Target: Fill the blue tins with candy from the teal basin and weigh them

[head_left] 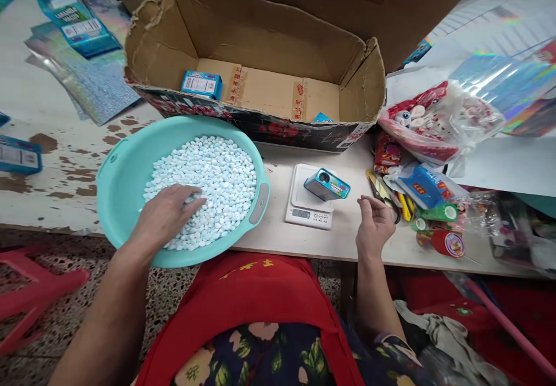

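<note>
My left hand [171, 215] is inside the turquoise basin [117, 172], its thumb and forefinger around a few of the small white and pale-blue candies [221, 172]; the other fingertips are hidden. A blue candy box [334, 184] with a round dark hole in its end lies tilted on the white digital scale [299, 198], whose display is lit. To the right of the scale, my right hand [376, 224] hovers with loosely curled fingers and nothing visible in them. It is close to the box but apart from it.
Behind the basin stands a cut-open cardboard carton [269, 94] with blue boxes inside. Scissors [380, 189], a yellow cutter [407, 205] and wrapped sweets crowd the right. A bag of red-and-white packets [434, 122] lies beyond. Silvery sheets [95, 85] and another blue box [78, 24] are at left.
</note>
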A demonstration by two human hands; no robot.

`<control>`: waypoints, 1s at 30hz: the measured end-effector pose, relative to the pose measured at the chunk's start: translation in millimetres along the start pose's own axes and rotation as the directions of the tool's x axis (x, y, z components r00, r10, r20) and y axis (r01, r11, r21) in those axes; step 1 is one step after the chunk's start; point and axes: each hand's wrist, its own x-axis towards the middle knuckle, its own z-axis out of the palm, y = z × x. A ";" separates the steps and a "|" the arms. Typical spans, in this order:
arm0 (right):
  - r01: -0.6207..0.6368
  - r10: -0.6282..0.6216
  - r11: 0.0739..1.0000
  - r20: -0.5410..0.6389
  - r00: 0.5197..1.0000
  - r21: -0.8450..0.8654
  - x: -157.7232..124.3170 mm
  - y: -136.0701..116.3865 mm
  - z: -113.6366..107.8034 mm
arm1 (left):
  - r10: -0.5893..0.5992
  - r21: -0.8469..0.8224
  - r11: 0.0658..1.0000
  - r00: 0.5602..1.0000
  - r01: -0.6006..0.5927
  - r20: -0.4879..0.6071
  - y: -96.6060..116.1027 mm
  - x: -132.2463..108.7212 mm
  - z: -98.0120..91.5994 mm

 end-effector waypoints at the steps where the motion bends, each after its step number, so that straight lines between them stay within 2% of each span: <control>1: -0.005 0.005 1.000 0.002 1.000 0.005 -0.8 0.5 0.6 | -0.020 -0.035 0.999 1.000 0.020 0.006 1.2 -0.5 -1.0; 7: -0.014 0.014 1.000 -0.006 1.000 0.002 1.4 -1.4 6.1 | -0.045 -0.166 0.985 0.999 0.042 -0.013 4.9 -6.0 -3.2; 12: -0.020 0.020 1.000 0.018 1.000 0.005 3.3 0.7 4.5 | -0.031 -0.132 0.991 0.999 0.025 -0.042 7.0 -8.1 -3.3; 16: 0.047 -0.044 0.999 0.222 0.974 -0.009 1.2 6.4 15.7 | -0.041 -0.156 0.988 0.985 0.015 -0.167 19.3 -4.8 -8.9; 19: 0.084 -0.047 0.991 0.329 0.943 -0.099 5.1 -0.8 35.2 | -0.144 -0.391 0.919 0.971 0.059 -0.193 35.4 0.0 -11.3; 21: 0.193 -0.144 0.975 0.352 0.925 -0.109 11.7 -19.8 49.8 | -0.261 -0.648 0.753 0.955 0.113 -0.137 50.0 4.1 -10.5; 23: 0.379 -0.328 0.923 0.390 0.860 -0.061 18.4 -50.7 64.7 | -0.358 -0.888 0.435 0.933 0.153 -0.014 68.0 9.8 -9.1; 25: 0.545 -0.495 0.838 0.448 0.745 0.018 21.3 -87.1 80.5 | -0.394 -0.983 0.037 0.907 0.178 0.149 87.4 17.9 -8.7; 26: 0.607 -0.555 0.793 0.483 0.677 0.059 20.6 -104.4 89.0 | -0.392 -0.972 -0.139 0.891 0.189 0.229 96.6 22.6 -9.1; 27: 0.659 -0.602 0.746 0.519 0.607 0.095 18.5 -119.6 97.9 | -0.384 -0.941 -0.277 0.876 0.194 0.294 104.8 27.4 -9.7; 28: 0.703 -0.637 0.700 0.555 0.535 0.126 15.3 -131.8 107.2 | -0.374 -0.905 -0.378 0.862 0.195 0.342 111.8 32.0 -10.5; 30: 0.770 -0.674 0.614 0.621 0.399 0.172 6.8 -146.6 125.7 | -0.354 -0.845 -0.500 0.845 0.192 0.401 121.1 39.2 -12.5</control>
